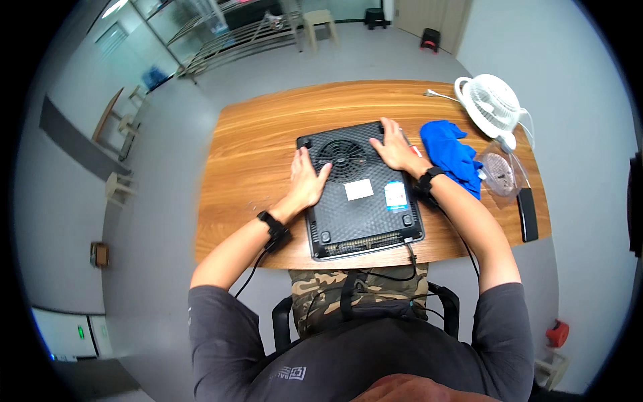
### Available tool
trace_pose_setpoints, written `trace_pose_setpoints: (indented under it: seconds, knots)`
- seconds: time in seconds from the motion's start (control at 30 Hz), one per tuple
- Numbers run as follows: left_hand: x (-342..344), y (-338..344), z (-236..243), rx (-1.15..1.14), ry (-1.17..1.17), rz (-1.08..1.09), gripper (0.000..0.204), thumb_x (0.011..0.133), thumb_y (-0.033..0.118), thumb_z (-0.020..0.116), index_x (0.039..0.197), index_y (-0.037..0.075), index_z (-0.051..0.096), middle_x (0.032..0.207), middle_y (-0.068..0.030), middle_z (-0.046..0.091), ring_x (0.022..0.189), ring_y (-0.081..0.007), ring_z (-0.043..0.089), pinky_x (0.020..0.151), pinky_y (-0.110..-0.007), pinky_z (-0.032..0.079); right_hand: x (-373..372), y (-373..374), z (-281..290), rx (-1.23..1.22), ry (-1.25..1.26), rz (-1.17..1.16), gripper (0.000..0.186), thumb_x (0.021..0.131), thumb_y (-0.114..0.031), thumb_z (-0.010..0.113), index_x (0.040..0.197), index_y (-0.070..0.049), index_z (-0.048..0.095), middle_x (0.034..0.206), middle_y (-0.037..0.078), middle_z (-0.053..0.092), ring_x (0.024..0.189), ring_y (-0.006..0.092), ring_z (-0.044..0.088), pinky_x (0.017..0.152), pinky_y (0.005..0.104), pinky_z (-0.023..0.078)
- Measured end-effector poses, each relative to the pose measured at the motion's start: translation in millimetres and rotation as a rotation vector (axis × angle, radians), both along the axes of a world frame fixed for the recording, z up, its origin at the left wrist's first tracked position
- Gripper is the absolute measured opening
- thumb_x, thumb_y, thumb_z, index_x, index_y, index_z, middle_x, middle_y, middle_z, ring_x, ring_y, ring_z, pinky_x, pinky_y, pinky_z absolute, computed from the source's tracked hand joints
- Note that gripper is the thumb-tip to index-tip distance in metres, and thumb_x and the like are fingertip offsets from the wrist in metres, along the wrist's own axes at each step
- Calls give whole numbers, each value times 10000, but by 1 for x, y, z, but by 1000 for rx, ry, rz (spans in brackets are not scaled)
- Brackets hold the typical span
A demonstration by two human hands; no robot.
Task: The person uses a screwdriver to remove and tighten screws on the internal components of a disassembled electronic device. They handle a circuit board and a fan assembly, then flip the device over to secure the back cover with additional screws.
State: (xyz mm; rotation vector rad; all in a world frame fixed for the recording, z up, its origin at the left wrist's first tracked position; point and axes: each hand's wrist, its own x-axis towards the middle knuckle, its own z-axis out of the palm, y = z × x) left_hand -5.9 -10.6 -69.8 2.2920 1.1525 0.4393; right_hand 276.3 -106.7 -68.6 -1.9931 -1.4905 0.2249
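Note:
An induction cooktop (368, 209) lies upside down on the wooden table in front of me, its black underside facing up. A round fan grille (343, 161), a white label, a blue-and-white sticker and small rubber feet show on it. My left hand (308, 179) rests on its left edge beside the grille, thumb apart from the fingers. Against the far right part of the cooktop lies my right hand (396, 149), fingers stretched out. Neither hand grips anything. From the near right corner a dark cord (412, 258) runs down past the table edge.
Right of the cooktop lies a blue cloth (450, 153). Behind it a white fan (491, 104) stands with its cord and plug. A clear plastic container (499, 173) and a black oblong box (528, 214) sit near the table's right edge. The wooden table (258, 141) has rounded edges.

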Motion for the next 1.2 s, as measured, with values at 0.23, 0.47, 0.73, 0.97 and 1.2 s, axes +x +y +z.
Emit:
trace_pose_setpoints:
  seconds: [0.23,0.47,0.73,0.97,1.2]
  knots:
    - [-2,7,4,-60,21,-47,1012,1000,594,531,1596,-104,105,1641,-359,161,1550,-468,138,1267,-504,175,4,3,-3,-30,20,2,790,1001,-417,601,1562,14,249,1586,316,282,1473,474,321,1229,483,301]
    - [-42,49,39,-124,-54,-145,560,1054,391,541,1412,-40,548,1436,-257,564,1354,-362,529,1153,-422,402,8,5,-7,-29,17,3,797,1007,-425,591,1571,11,235,1594,301,275,1470,481,319,1231,493,293]
    - [-150,76,62,-13,99,-112,233,944,101,668,1144,0,731,1131,-191,732,1024,-323,712,916,-410,566,8,5,-11,-13,13,6,791,1005,-432,591,1566,3,243,1575,303,302,1454,485,339,1221,501,303]
    - [-164,47,64,86,159,-278,192,899,62,713,1074,-11,739,1051,-193,719,985,-359,704,882,-412,572,10,5,-12,-19,19,16,797,1012,-445,583,1569,9,239,1579,303,287,1476,470,308,1232,485,282]
    - [-154,39,56,228,249,-330,209,915,101,715,1100,4,731,1062,-173,701,1019,-380,677,900,-439,555,10,7,-13,-1,6,3,804,998,-442,603,1567,4,251,1582,304,298,1466,485,325,1225,498,296]
